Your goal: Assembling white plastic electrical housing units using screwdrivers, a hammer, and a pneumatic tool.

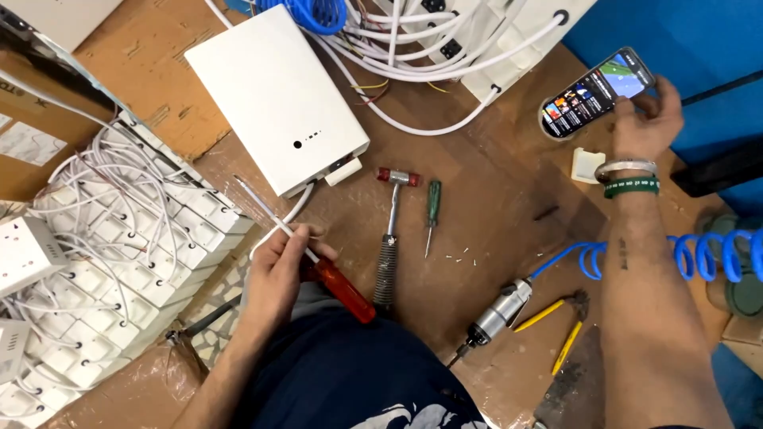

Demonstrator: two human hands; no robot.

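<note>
1. A red-handled screwdriver [318, 266] is gripped in the left hand [280, 274], fingers closed around the top of the handle; its shaft points up and left toward the white box [278, 95].
2. A smartphone [596, 91] with a lit screen is held in the right hand [648, 119], fingers wrapped on its far edge, well apart from the box.
3. The step in hand is judged to be a pause: the tool is kept ready while the screen is looked at.
4. The box lies flat on the brown worktop [493, 183], a white cable leaving its lower edge just beside the screwdriver tip.
5. A small hammer [391, 234], a green screwdriver [431, 210], an air tool [497, 314] on a blue coiled hose and yellow pliers [560, 326] lie between the arms.
6. For the next move, the phone would likely need setting down so the box can be steadied.
</note>
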